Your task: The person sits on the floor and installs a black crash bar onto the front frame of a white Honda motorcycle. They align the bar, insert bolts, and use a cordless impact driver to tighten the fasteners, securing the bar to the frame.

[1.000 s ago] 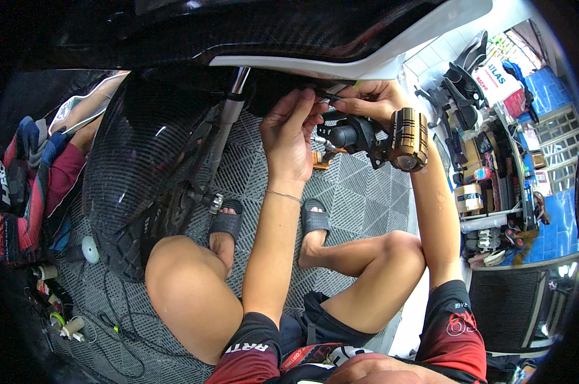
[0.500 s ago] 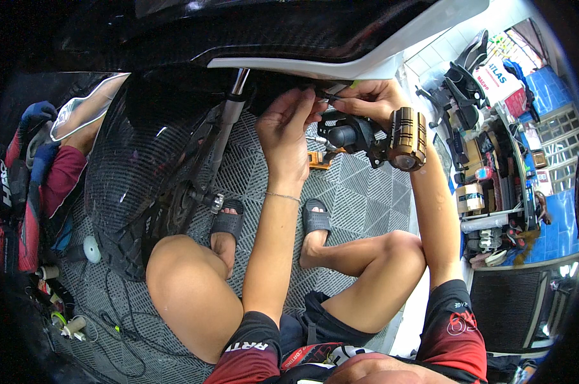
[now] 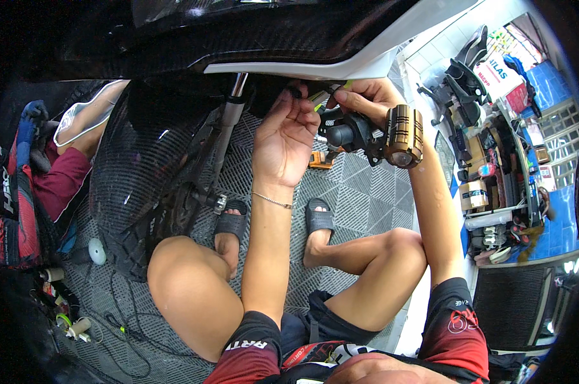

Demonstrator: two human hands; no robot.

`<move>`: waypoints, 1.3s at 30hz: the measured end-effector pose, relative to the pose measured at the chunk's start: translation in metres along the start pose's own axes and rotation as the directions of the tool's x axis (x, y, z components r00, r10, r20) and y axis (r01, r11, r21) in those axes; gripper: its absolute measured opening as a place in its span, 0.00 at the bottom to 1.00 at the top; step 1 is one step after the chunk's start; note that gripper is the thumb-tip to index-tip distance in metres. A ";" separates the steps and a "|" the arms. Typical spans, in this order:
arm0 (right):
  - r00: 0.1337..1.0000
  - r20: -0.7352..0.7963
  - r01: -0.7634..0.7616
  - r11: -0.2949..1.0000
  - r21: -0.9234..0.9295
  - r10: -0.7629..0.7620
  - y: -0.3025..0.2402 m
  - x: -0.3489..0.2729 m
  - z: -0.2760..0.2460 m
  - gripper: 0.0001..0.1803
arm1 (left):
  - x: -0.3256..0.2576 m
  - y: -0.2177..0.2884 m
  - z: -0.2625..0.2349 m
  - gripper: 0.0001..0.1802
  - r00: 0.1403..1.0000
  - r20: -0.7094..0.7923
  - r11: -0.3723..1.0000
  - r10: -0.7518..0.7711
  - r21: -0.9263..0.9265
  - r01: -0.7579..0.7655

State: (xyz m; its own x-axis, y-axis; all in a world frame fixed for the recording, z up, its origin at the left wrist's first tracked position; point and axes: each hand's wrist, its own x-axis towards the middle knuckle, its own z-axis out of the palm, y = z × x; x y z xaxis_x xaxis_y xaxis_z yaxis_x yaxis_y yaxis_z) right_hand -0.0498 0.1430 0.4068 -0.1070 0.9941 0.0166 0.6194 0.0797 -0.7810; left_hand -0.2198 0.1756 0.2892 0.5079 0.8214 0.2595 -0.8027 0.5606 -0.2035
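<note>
Under the motorcycle's dark front bodywork (image 3: 264,54), both my hands are raised close together. My left hand (image 3: 281,137) is turned palm up with its fingers curled, and a small black piece (image 3: 296,93) sits at the thumb and fingertips. Just to the right, my right hand (image 3: 369,99) pinches a thin dark wire (image 3: 333,93); a yellow-green bit shows beside its fingers. A bronze-coloured round lamp (image 3: 404,136) on a black bracket (image 3: 366,137) hangs below my right hand. The wire's far ends are hidden under the bodywork.
The front wheel (image 3: 126,173) and a silver fork tube (image 3: 232,115) stand left of my arms. An orange object (image 3: 321,160) lies on the grey tiled mat. At the far left another person's gloved hand (image 3: 32,118) shows. Cluttered shelves (image 3: 494,173) line the right.
My left hand has drawn slightly back from my right fingertips and rolled so its palm faces up. The right hand stays nearly in place. At the left, the other person's gloved hands have shifted.
</note>
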 end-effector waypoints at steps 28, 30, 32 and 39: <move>0.997 0.066 0.036 0.996 -0.085 -0.031 0.003 0.004 -0.005 0.19 | -0.013 -0.001 -0.007 0.17 0.941 0.167 0.925 -0.295 -0.197 0.325; 0.999 0.051 0.017 1.000 -0.024 -0.016 -0.003 0.002 0.002 0.19 | -0.012 -0.001 -0.006 0.16 0.937 0.195 0.925 -0.291 -0.191 0.327; 0.999 0.046 0.012 1.000 -0.010 -0.011 -0.003 0.001 0.004 0.19 | -0.013 -0.002 -0.006 0.16 0.928 0.247 0.934 -0.280 -0.154 0.323; 1.000 0.008 0.021 1.000 -0.005 -0.021 0.009 0.004 -0.003 0.19 | -0.014 0.001 -0.005 0.14 0.963 0.152 0.974 -0.224 -0.007 0.228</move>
State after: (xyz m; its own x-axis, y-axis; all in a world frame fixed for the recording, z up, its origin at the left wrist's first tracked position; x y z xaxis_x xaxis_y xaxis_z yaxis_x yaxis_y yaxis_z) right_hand -0.0426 0.1476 0.4021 -0.1264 0.9916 0.0284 0.6211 0.1014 -0.7771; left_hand -0.2259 0.1651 0.2810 0.6215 0.6488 0.4391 -0.6633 0.7340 -0.1457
